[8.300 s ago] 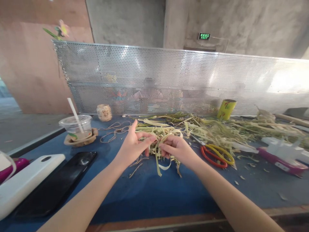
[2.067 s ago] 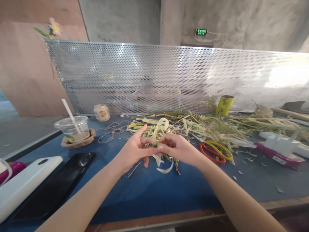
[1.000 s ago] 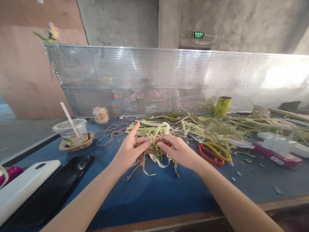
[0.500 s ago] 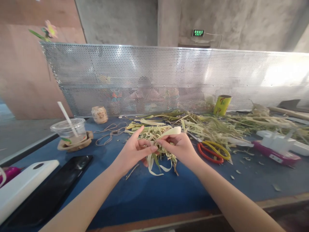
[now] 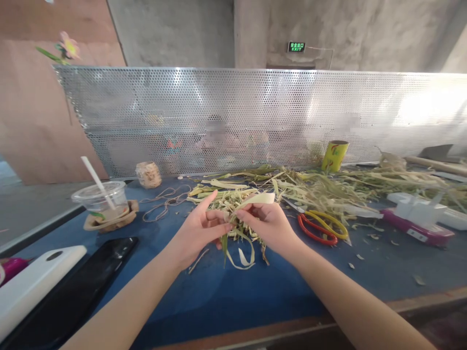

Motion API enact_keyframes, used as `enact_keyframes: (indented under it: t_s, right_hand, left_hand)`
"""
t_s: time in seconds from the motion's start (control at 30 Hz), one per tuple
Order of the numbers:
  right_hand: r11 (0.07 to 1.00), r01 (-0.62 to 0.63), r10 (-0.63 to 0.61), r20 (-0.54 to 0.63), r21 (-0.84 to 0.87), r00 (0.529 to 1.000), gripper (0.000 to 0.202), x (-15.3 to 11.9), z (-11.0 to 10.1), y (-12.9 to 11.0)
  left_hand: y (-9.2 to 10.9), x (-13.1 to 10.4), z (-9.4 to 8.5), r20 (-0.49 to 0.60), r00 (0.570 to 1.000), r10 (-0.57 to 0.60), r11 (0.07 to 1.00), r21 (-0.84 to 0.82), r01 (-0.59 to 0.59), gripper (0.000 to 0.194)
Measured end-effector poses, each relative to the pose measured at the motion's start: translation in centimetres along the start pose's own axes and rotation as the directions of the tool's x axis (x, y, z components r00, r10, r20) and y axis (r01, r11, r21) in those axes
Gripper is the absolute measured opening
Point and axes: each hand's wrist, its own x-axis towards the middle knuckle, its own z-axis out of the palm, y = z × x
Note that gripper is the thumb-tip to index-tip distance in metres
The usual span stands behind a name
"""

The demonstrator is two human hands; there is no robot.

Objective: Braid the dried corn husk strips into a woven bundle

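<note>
Currently, both grips are closed down to fingertip pinches over the near middle of the bench (image 5: pixel 237 301). The right hand (image 5: pixel 273 223) has thumb and fingers pressed on a pale strip (image 5: pixel 264 198), whose broad end sticks out to the right above the knuckles. Facing it, the left hand (image 5: pixel 197 228) appears to steady a small bunch of plant strips (image 5: pixel 231 217) between thumb and bent fingers, one finger pointing up; the exact contact is hidden. A green strip (image 5: pixel 224 245) hangs just below the left fingers, and a loose pale loop (image 5: pixel 251 253) curls toward the near side. The step in hand looks like working the strip around or through that bunch; the next move seems to call for a steady left pinch while the right guides the strip without tearing it. Shredded plant pieces (image 5: pixel 228 199) lie just beyond the hands. To the right are scissors (image 5: pixel 302 213), then a leafy heap (image 5: pixel 317 189); to the left lie thin cord (image 5: pixel 168 201), a lidded cup (image 5: pixel 115 199) and, nearer, a black phone (image 5: pixel 91 277).
</note>
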Motion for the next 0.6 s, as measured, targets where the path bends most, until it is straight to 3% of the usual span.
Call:
enact_keyframes:
  t_s: [0.27,0.4,0.6]
  right_hand:
    - [0.979,-0.067,0.071,-0.017,0.192,0.997,0.019,0.4,-0.3,0.1]
    - [0.989,-0.068,0.057,0.088,0.133,0.995,0.021,0.8,-0.7,0.3]
    - [0.957,-0.205,0.173,0.163,0.207,0.971,0.02,0.9,-0.8,0.6]
  left_hand:
    - [0.2,-0.4,0.0,-0.001,1.0,-0.031,0.999,0.024,0.031,0.095]
    - [-0.3,0.0,-0.3,-0.024,1.0,-0.011,0.999,0.05,0.012,0.086]
    - [-0.2,0.0,-0.5,0.091,0.996,-0.001,0.991,0.13,-0.011,0.094]
